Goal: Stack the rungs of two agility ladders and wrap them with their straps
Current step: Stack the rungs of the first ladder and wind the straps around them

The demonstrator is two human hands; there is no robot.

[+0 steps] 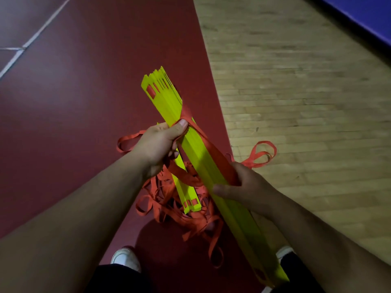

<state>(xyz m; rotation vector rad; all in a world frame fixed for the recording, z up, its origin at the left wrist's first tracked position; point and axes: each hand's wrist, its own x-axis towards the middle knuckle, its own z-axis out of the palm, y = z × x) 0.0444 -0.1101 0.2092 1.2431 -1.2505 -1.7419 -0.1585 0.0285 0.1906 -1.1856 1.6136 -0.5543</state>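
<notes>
Fingers of the left hand (pixel 158 142) clamp the rung stack (pixel 167 98), thumb pinning the orange strap (pixel 211 146); right hand (pixel 247 187) grips both nearer in. Stack runs far-left to near-right, strap slanting across between the hands, so the next wrap should cross that axis.

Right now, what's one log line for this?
left hand: grips rung stack, thumb on strap | right hand: holds rung stack and strap | loose straps: floor

yellow rung stack (pixel 196 153) held aslant, orange strap (pixel 211 149) crossing it; loose straps (pixel 190 220) heaped below.
</notes>
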